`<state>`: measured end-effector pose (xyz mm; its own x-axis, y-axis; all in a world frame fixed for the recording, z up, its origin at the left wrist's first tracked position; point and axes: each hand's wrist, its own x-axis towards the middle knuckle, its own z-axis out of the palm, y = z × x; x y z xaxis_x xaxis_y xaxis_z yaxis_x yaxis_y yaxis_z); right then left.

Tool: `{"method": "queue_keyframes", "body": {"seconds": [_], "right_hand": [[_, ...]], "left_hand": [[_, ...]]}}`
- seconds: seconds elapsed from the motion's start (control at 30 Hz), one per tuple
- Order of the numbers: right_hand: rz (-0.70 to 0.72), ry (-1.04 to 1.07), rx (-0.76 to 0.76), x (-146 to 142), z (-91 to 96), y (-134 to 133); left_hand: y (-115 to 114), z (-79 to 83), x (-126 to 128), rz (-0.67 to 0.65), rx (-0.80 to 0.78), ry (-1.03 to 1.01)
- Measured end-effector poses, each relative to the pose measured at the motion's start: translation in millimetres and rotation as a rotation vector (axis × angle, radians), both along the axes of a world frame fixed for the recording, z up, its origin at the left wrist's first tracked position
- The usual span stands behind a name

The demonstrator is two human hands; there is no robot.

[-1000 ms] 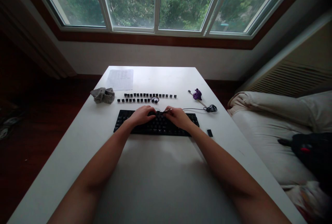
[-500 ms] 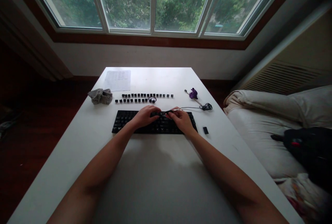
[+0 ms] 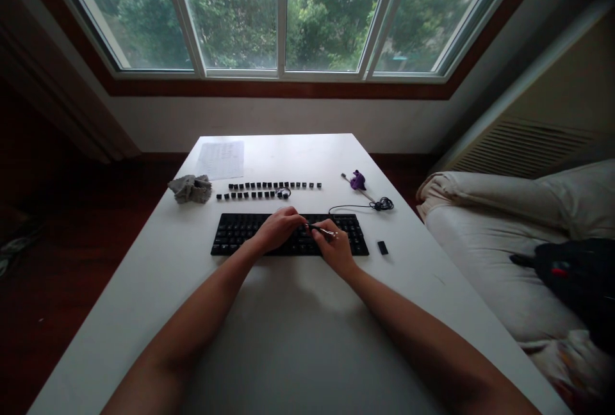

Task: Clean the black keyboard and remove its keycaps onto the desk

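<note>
A black keyboard (image 3: 240,233) lies across the middle of the white table (image 3: 298,332). My left hand (image 3: 277,228) rests on the keyboard's middle with its fingers curled onto the keys. My right hand (image 3: 334,246) is closed round a thin metal tool (image 3: 321,230) whose tip points left at the keys by my left fingers. Two rows of loose black keycaps (image 3: 269,189) lie just behind the keyboard, with a small wire ring (image 3: 283,193) at their right end.
A crumpled grey cloth (image 3: 191,187) and a sheet of paper (image 3: 220,159) lie at the back left. A purple-handled tool (image 3: 356,180), a coiled black cable (image 3: 382,204) and a small black block (image 3: 382,247) sit to the right. A bed with a black bag (image 3: 571,277) stands beside the table.
My right hand has drawn back toward me and now holds the thin tool level over the keys. My left hand has shifted slightly right. The view has tilted down a little.
</note>
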<state>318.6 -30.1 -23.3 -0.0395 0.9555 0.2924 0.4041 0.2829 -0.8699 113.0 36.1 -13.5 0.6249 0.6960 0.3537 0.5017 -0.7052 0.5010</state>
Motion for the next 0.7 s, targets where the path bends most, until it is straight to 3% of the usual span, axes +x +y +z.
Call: {"method": "queue_keyframes", "body": {"seconds": [0.37,0.7], "right_hand": [[0.012,-0.053,0.117,-2,-3.4,-10],[0.08,-0.033,0.231,-5,-4.5,-14]], "left_hand": [[-4,2.0,-7,-0.093,-0.067,-0.001],[-18,0.3,-3,-0.037,-0.01,-0.006]]}}
